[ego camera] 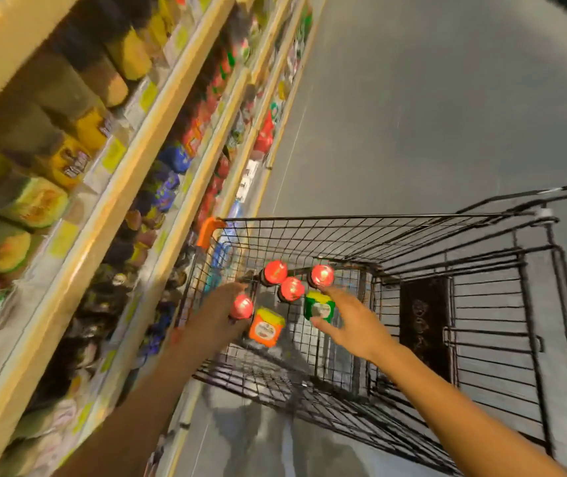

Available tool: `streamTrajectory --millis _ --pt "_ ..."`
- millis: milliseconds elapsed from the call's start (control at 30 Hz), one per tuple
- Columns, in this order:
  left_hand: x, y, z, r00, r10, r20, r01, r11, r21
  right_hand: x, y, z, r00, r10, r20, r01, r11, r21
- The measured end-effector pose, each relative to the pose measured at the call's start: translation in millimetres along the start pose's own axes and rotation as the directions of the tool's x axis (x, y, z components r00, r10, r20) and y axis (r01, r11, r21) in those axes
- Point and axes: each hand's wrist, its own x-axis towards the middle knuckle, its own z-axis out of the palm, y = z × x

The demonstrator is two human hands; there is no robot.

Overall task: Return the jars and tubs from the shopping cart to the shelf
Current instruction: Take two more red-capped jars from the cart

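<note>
The black wire shopping cart [412, 218] holds several dark jars with red lids, such as one [276, 271] at the back, an orange tub with a yellow lid [266, 328] and a green tub with a yellow lid [319, 306]. My left hand [218, 313] is down in the cart against the nearest red-lidded jar [241, 306], with fingers reaching over it; blur hides whether it grips. My right hand [352, 323] is spread, thumb and forefinger on either side of the green tub.
Wooden shelves [127, 187] packed with jars and packets run along the left, close to the cart's orange-cornered side [208, 230]. Grey floor [430, 98] stretches ahead and to the right. The cart's child-seat flap [424, 325] stands at the right end.
</note>
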Motion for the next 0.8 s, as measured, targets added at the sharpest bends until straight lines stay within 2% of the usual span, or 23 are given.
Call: streamTrajectory --millis 333,500,667,800 --pt "61.1 -70.7 50.9 0.999 -0.037 0.026 0.037 0.999 0.034 114.1 56.6 98.0 0.995 0.069 0.071 -0.084 0.97 0.23" --pt "75.2 -89.9 65.8 1.0 -0.013 -0.015 0.014 0.999 0.039 153.8 69.8 143.2 0.997 0.077 0.009 -0.076 0.946 0.316" --pt "82.0 -107.5 74.0 0.999 0.027 -0.038 -0.025 0.999 0.045 178.1 75.5 178.9 0.973 0.211 -0.098 -0.14 0.868 0.477" --pt "79.4 -117.3 75.9 0.999 0.009 -0.031 -0.009 1.0 0.016 184.1 74.1 195.9 0.929 0.289 -0.23 -0.143 0.856 0.497"
